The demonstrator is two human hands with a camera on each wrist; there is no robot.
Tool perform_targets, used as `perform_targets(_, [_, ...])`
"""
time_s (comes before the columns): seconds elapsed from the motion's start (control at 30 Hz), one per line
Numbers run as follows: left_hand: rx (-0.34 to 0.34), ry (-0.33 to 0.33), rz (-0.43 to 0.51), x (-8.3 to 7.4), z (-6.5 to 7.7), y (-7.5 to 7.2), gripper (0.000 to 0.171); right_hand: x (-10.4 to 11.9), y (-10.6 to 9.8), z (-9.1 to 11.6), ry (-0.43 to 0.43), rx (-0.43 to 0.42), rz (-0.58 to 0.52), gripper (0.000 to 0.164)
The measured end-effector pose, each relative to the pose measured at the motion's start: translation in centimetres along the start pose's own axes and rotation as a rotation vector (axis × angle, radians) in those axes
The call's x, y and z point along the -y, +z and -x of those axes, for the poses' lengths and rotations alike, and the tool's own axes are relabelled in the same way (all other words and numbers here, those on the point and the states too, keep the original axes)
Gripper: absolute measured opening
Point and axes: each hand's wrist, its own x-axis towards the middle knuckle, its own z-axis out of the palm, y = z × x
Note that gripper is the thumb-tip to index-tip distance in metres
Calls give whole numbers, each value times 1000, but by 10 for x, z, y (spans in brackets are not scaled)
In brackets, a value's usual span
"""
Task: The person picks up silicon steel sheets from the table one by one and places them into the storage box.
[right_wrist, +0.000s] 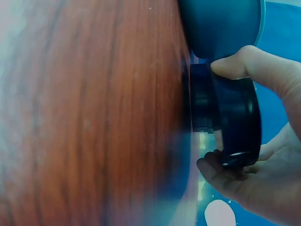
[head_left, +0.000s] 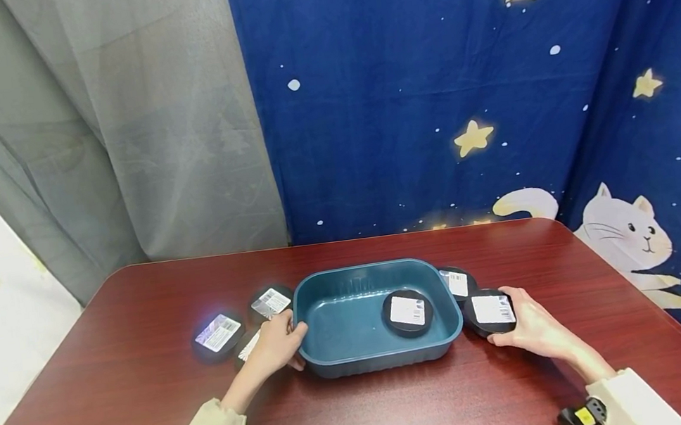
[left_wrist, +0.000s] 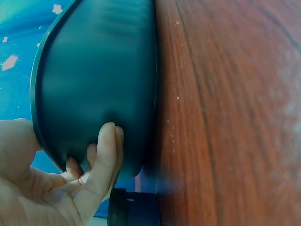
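Observation:
A teal plastic basin [head_left: 348, 325] stands on the table with one round black tub [head_left: 407, 312], white barcode label up, inside its right part. At its left end my left hand [head_left: 276, 343] grips the rim; in the left wrist view its fingers [left_wrist: 107, 150] press the outer wall and the thumb is at the rim. My right hand [head_left: 534, 323] holds a matching black tub [head_left: 491, 312] just right of the basin, with thumb and fingers on opposite sides. The right wrist view shows this tub [right_wrist: 240, 122] edge-on, apparently slightly off the table.
Another labelled tub [head_left: 456, 282] lies behind the held one, by the basin's right wall. On the left lie a tub [head_left: 218, 334], a second tub [head_left: 270, 302] and a third tub [head_left: 247, 348] partly behind my left hand. Curtains hang beyond the brown table [head_left: 378, 413].

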Motion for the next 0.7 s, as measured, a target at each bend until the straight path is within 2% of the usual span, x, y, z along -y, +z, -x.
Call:
perform_targets(0.37, [7, 2, -1, 0, 0, 0, 13, -1, 1, -2, -3, -146, -44, 84])
perform_targets(0.7, [9, 12, 0, 0, 0, 0, 13, 1, -1, -5, 20, -200, -91, 83])
